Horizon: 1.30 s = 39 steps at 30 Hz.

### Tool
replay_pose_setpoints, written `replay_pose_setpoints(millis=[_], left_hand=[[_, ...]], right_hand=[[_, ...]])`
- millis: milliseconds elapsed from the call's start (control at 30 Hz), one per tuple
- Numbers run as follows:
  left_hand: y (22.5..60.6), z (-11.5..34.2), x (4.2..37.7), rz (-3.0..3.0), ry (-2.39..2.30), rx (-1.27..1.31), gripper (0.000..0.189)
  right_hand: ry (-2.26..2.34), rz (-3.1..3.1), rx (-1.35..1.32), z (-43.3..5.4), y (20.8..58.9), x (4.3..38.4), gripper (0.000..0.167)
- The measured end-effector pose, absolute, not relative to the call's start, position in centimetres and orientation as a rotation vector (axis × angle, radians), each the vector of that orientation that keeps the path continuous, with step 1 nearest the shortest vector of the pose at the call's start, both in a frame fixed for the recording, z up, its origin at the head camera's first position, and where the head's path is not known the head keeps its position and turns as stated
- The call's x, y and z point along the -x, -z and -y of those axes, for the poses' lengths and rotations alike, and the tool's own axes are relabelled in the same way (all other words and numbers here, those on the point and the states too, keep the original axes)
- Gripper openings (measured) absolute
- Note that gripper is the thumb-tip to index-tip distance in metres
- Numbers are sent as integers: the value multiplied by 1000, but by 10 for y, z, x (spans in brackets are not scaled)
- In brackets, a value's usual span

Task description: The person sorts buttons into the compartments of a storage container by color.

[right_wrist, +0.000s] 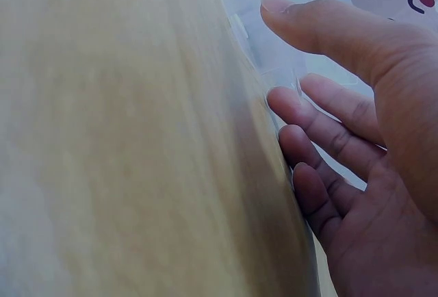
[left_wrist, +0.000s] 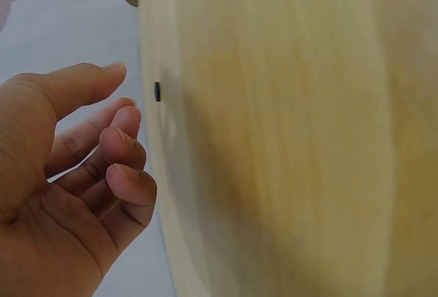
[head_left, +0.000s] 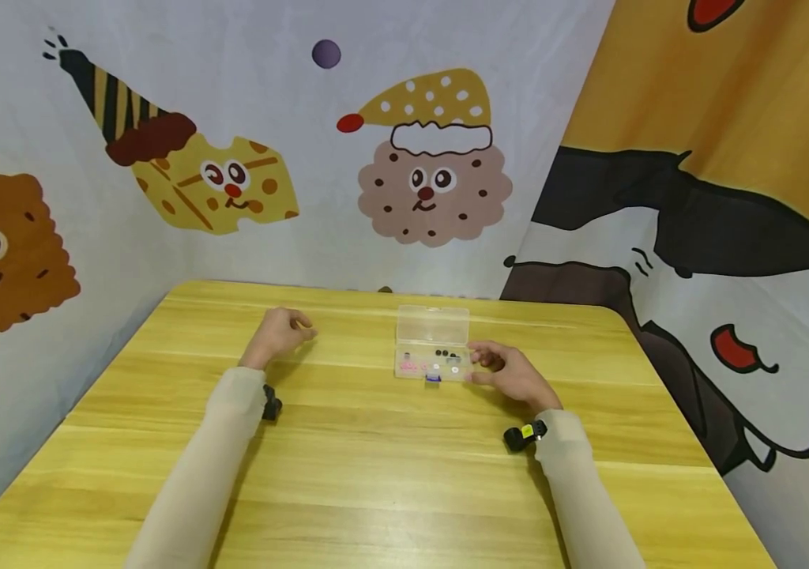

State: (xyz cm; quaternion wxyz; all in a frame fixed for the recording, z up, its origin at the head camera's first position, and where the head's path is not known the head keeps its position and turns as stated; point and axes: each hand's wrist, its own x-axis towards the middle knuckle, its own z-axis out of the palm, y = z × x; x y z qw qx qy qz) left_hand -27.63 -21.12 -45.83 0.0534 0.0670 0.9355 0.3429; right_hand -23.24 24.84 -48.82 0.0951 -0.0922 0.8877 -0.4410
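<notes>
A clear plastic compartment box sits on the table with its transparent lid raised at the back. Small pink pieces, black pieces and white pieces lie inside it, and a blue latch shows at its front. My right hand is at the box's right end, thumb and fingers apart and loosely bent; whether the fingertips touch the box I cannot tell. To the left of the box, my left hand hovers with loosely curved fingers, holding nothing. A small black piece appears just past its fingertips.
The wooden table reaches back to a white cloth printed with cartoon figures. On the right hangs a cartoon curtain. A black wrist camera is on the left wrist and another camera on the right.
</notes>
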Motion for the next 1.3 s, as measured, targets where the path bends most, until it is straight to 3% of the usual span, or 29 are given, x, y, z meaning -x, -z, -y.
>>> replay_pose_setpoints(millis=[633, 1300], left_hand=[[466, 213, 288, -2877, -987, -308, 14], [462, 208, 289, -2881, -831, -360, 17]], right_hand=[[1312, -2628, 265, -249, 486, 234, 62], [1315, -2618, 262, -250, 488, 235, 63]])
